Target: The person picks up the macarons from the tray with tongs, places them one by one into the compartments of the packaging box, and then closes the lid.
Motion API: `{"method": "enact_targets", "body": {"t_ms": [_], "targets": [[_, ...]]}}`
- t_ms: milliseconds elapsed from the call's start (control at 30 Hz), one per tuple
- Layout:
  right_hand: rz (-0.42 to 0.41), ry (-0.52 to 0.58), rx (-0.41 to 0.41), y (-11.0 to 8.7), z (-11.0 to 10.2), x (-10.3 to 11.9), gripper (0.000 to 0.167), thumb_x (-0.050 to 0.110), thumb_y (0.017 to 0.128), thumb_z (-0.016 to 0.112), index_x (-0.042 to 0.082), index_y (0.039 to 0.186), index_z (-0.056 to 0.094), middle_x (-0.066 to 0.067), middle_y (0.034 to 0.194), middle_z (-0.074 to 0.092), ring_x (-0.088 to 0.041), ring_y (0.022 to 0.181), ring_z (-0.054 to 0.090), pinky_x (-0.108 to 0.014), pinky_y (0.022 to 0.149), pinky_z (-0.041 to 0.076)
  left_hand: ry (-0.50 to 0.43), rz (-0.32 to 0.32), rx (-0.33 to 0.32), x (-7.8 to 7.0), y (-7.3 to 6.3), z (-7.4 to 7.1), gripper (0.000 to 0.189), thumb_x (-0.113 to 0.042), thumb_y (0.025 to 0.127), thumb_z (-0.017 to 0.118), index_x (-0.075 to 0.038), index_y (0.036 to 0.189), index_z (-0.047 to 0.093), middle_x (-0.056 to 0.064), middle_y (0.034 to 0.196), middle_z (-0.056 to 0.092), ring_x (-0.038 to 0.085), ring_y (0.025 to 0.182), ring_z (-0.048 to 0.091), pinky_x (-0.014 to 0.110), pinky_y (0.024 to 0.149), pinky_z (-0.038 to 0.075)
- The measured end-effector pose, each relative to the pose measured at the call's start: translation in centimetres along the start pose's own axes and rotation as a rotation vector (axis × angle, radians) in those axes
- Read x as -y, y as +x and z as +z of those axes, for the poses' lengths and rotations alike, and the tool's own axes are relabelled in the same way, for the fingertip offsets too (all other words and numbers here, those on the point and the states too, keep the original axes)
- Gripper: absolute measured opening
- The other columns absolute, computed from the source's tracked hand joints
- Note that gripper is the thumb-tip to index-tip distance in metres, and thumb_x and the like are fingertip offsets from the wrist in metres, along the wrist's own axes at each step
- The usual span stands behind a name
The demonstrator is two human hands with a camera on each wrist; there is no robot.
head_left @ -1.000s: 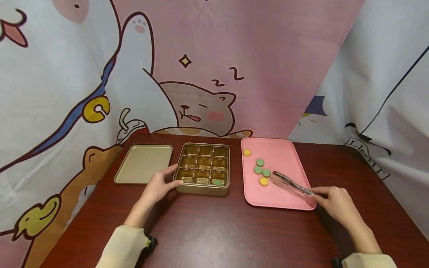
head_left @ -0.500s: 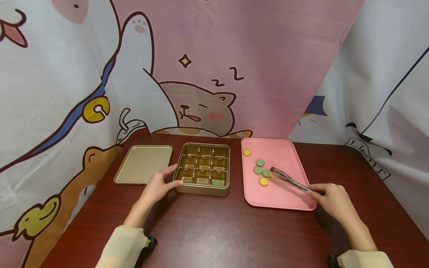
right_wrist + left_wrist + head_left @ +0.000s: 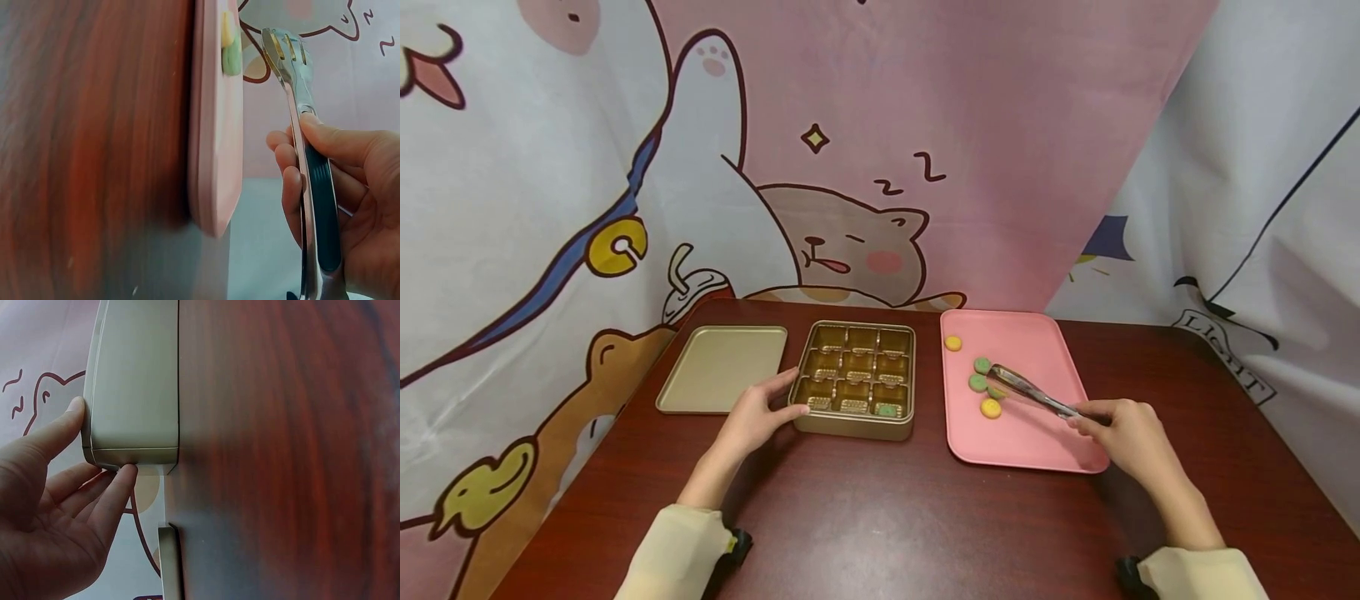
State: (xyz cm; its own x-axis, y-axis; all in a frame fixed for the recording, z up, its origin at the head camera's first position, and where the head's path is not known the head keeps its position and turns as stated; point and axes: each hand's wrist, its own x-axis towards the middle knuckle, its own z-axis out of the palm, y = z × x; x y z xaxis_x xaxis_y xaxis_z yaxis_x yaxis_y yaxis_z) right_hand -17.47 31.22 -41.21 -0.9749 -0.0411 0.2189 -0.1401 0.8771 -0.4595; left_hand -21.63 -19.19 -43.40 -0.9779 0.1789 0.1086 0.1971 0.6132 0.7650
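Observation:
My left hand (image 3: 763, 417) holds the near left corner of a gold tin box (image 3: 854, 427), thumb at the rim and fingers against the side. The box has a divided gold insert; one green round sweet (image 3: 887, 411) lies in its near right compartment. My right hand (image 3: 1131, 437) grips metal tongs (image 3: 1033, 392) with dark handle inlays and slotted tips. In the head view, the tong tips overlap one of several green sweets (image 3: 977, 382) grouped on the pink tray (image 3: 1037, 446). A yellow sweet (image 3: 991, 408) sits just nearer me.
A flat gold lid (image 3: 722, 367) lies left of the box. Another yellow sweet (image 3: 952, 343) is by the tray's far left edge. The dark red wooden table (image 3: 872, 517) ends at a patterned cloth backdrop (image 3: 1000, 167).
The right hand has brought the tongs leftward and slightly away from me, from beside the sweets to over the green ones. The left hand and box stay put.

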Motion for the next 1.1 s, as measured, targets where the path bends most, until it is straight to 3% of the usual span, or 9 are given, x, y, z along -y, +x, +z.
{"method": "enact_targets", "body": {"t_ms": [233, 500, 1100], "targets": [[0.011, 0.044, 0.024, 0.6, 0.3, 1.5, 0.021, 0.011, 0.084, 0.078, 0.0, 0.102, 0.078, -0.006, 0.075, 0.074, -0.011, 0.064, 0.061, -0.022, 0.049, 0.042, 0.002, -0.007, 0.004, 0.0, 0.0, 0.0, 0.067, -0.018, 0.089, 0.076, -0.001, 0.147, 0.047, 0.016, 0.153, 0.046, 0.038, 0.138, 0.048, 0.053, 0.113, 0.04], [-0.051, 0.07, -0.012, 1.7, 0.8, 3.2, 0.018, 0.011, 0.084, 0.078, 0.003, 0.1, 0.079, -0.007, 0.075, 0.075, -0.011, 0.063, 0.065, -0.02, 0.051, 0.047, 0.002, -0.006, -0.001, 0.0, 0.0, 0.0, 0.067, -0.018, 0.089, 0.076, -0.001, 0.147, 0.047, 0.016, 0.153, 0.047, 0.037, 0.14, 0.046, 0.054, 0.115, 0.038], [-0.086, 0.149, 0.039, 4.0, 2.9, 7.0, 0.015, 0.013, 0.087, 0.076, 0.006, 0.1, 0.08, -0.006, 0.078, 0.075, -0.011, 0.064, 0.061, -0.021, 0.054, 0.048, 0.003, -0.006, 0.0, 0.0, 0.0, 0.0, 0.067, -0.016, 0.089, 0.076, -0.001, 0.147, 0.047, 0.016, 0.153, 0.047, 0.037, 0.139, 0.047, 0.053, 0.114, 0.04]]}}
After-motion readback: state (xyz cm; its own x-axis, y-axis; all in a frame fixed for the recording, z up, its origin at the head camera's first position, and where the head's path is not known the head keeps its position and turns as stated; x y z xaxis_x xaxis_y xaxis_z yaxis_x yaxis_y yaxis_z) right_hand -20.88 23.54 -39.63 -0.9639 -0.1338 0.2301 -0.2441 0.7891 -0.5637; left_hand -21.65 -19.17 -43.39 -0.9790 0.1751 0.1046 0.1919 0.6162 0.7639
